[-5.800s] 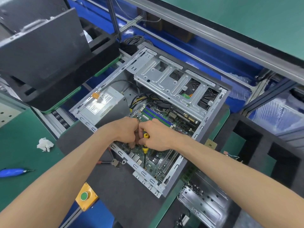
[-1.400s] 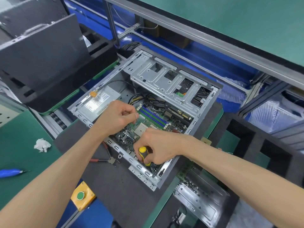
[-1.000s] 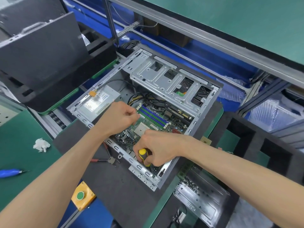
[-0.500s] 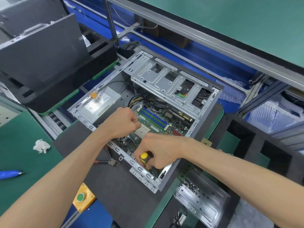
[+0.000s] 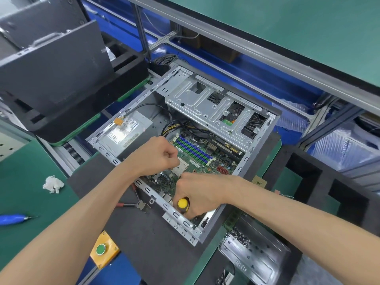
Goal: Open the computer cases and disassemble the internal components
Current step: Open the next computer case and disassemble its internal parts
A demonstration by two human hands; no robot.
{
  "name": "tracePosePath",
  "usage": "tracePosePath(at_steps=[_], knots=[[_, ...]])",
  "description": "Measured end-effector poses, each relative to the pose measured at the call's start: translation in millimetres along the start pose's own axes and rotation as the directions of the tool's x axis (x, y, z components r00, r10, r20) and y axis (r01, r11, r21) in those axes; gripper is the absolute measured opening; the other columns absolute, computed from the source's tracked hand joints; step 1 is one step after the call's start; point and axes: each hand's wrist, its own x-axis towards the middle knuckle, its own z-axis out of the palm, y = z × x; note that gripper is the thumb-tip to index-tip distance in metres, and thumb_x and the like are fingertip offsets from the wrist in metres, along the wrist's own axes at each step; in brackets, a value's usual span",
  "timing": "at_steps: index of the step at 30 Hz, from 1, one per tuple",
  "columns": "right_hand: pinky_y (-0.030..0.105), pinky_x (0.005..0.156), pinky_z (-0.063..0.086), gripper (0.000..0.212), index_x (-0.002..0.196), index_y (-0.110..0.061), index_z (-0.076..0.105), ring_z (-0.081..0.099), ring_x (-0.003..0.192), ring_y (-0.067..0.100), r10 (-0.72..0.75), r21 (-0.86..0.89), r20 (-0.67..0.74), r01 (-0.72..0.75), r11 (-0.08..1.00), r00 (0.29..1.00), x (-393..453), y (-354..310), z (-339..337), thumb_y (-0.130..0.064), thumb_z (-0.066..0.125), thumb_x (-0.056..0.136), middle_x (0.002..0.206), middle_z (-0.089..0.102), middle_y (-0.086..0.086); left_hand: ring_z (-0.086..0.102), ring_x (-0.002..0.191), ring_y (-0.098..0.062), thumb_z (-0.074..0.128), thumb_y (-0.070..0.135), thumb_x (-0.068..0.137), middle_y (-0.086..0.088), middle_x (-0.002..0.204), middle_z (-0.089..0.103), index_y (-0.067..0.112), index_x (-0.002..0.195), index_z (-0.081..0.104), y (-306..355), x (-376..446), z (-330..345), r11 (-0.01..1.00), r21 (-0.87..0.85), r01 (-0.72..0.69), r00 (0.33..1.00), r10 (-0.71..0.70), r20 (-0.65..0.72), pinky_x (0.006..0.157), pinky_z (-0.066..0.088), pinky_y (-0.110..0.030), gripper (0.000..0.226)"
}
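An open grey computer case (image 5: 253, 155) lies on its side on a dark foam mat (image 5: 144, 241). Inside are a green motherboard (image 5: 197, 159), a silver power supply (image 5: 127, 130) and a metal drive cage (image 5: 213, 108). My right hand (image 5: 199, 194) grips a yellow-handled screwdriver (image 5: 183, 205) at the case's near corner; its tip is hidden. My left hand (image 5: 156, 157) is a closed fist above the board's left part, and I cannot see anything inside it.
Pliers with red handles (image 5: 133, 204) lie on the mat beside the case. A metal panel holding several loose screws (image 5: 253, 254) sits at lower right. A blue tool (image 5: 14, 219) and crumpled tissue (image 5: 52, 184) lie on the green bench at left. A yellow button box (image 5: 103, 250) is near.
Both hands were together over the board's middle; the right hand moved the screwdriver down to the near corner, and the left hand drew back into a fist over the left part.
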Motion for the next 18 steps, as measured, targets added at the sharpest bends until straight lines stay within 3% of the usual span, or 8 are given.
tracePosePath(at_steps=[5, 8, 10, 12, 13, 15, 16, 18], knots=[[0.044, 0.060, 0.052, 0.045, 0.053, -0.030, 0.045, 0.048, 0.063, 0.034, 0.068, 0.031, 0.054, -0.069, 0.997, 0.996, 3, 6, 2, -0.011, 0.076, 0.081, 0.056, 0.048, 0.002, 0.026, 0.043, -0.017, 0.076, 0.016, 0.082, -0.004, 0.043, 0.035, 0.020, 0.052, 0.062, 10, -18, -9, 0.955, -0.291, -0.058, 0.975, 0.117, 0.189, 0.049, 0.027, -0.021, 0.034], [0.043, 0.063, 0.054, 0.029, 0.064, -0.016, 0.055, 0.058, 0.071, 0.035, 0.116, 0.006, 0.065, -0.116, 0.993, 0.991, 5, 9, 5, -0.019, 0.077, 0.083, 0.067, 0.054, 0.007, 0.023, 0.040, -0.015, 0.086, 0.028, 0.076, -0.002, 0.040, 0.035, 0.016, 0.063, 0.074, 17, -26, -10, 0.950, -0.304, -0.066, 0.940, 0.161, 0.300, 0.046, 0.022, -0.017, 0.022], [0.032, 0.059, 0.051, 0.027, 0.072, -0.011, 0.057, 0.059, 0.071, 0.028, 0.126, 0.000, 0.055, -0.126, 0.992, 0.990, 6, 9, 6, -0.024, 0.078, 0.083, 0.077, 0.060, 0.009, 0.024, 0.043, -0.019, 0.089, 0.041, 0.070, -0.002, 0.041, 0.035, 0.023, 0.073, 0.080, 19, -31, -7, 0.957, -0.282, -0.068, 0.928, 0.165, 0.333, 0.048, 0.022, -0.021, 0.020], [0.017, 0.051, 0.042, 0.030, 0.069, -0.019, 0.054, 0.056, 0.065, 0.019, 0.133, 0.009, 0.045, -0.133, 0.991, 0.990, 5, 10, 6, -0.026, 0.079, 0.083, 0.078, 0.061, 0.004, 0.039, 0.047, -0.018, 0.089, 0.043, 0.067, -0.006, 0.048, 0.054, 0.029, 0.082, 0.082, 21, -35, -3, 0.963, -0.267, -0.037, 0.924, 0.135, 0.358, 0.053, 0.032, -0.024, 0.022], [0.017, 0.050, 0.041, 0.033, 0.067, -0.022, 0.051, 0.054, 0.061, 0.017, 0.140, 0.018, 0.042, -0.141, 0.990, 0.989, 5, 11, 5, -0.027, 0.080, 0.083, 0.074, 0.059, 0.001, 0.053, 0.054, -0.015, 0.090, 0.040, 0.067, -0.007, 0.060, 0.068, 0.031, 0.086, 0.083, 21, -37, 0, 0.966, -0.260, -0.016, 0.924, 0.113, 0.365, 0.059, 0.041, -0.024, 0.022], [0.027, 0.051, 0.046, 0.040, 0.063, -0.023, 0.047, 0.050, 0.057, 0.018, 0.153, 0.027, 0.038, -0.154, 0.988, 0.988, 6, 12, 5, -0.026, 0.082, 0.081, 0.066, 0.055, 0.001, 0.070, 0.073, -0.009, 0.091, 0.030, 0.070, 0.007, 0.081, 0.078, 0.035, 0.088, 0.082, 23, -37, 2, 0.975, -0.221, 0.014, 0.923, 0.072, 0.377, 0.073, 0.054, -0.027, 0.021], [0.029, 0.052, 0.047, 0.042, 0.060, -0.025, 0.045, 0.049, 0.056, 0.018, 0.150, 0.032, 0.034, -0.151, 0.988, 0.988, 6, 11, 5, -0.025, 0.083, 0.079, 0.064, 0.053, 0.000, 0.071, 0.077, -0.004, 0.091, 0.027, 0.071, 0.013, 0.082, 0.077, 0.035, 0.088, 0.081, 24, -37, 2, 0.978, -0.208, 0.020, 0.919, 0.064, 0.389, 0.075, 0.054, -0.023, 0.022], [0.029, 0.052, 0.045, 0.046, 0.058, -0.030, 0.044, 0.047, 0.055, 0.017, 0.129, 0.052, 0.025, -0.130, 0.990, 0.991, 7, 10, 4, -0.023, 0.086, 0.076, 0.060, 0.051, -0.002, 0.065, 0.066, 0.007, 0.090, 0.023, 0.071, 0.019, 0.075, 0.075, 0.034, 0.087, 0.081, 26, -35, 2, 0.980, -0.199, 0.029, 0.909, 0.057, 0.412, 0.066, 0.045, -0.009, 0.022]])
